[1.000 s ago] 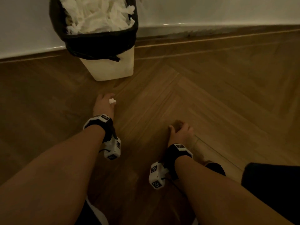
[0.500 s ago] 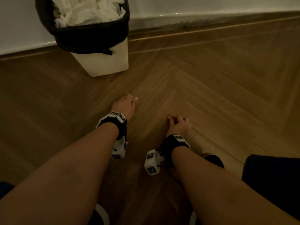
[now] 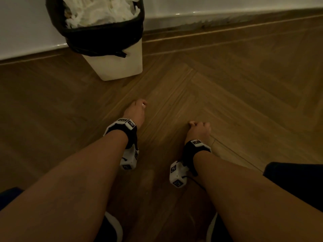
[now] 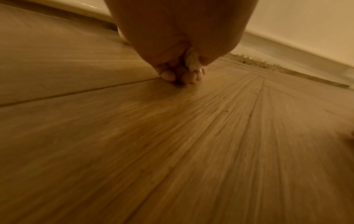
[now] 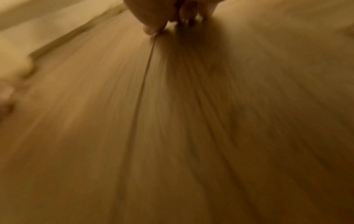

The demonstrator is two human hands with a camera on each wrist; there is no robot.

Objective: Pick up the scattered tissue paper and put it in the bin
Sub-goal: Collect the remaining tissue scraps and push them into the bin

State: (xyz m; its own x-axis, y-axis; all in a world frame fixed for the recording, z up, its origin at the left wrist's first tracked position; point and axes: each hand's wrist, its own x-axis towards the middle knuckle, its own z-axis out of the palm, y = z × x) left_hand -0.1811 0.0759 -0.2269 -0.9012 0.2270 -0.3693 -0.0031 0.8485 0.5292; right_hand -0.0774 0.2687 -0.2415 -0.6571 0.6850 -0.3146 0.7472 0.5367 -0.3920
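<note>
Head view, left hand (image 3: 135, 110) drawn back from bin (image 3: 111, 67), pinching tissue (image 4: 192, 60), right hand (image 3: 199, 131) still clenched.

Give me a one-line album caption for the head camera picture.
Left hand pinching a tissue scrap over the wooden floor, near a bin heaped with tissue.

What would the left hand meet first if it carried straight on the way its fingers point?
Probably only bare wooden floor: the left hand, pinching a scrap of tissue paper, points just right of the bin, though depth is unclear.
</note>
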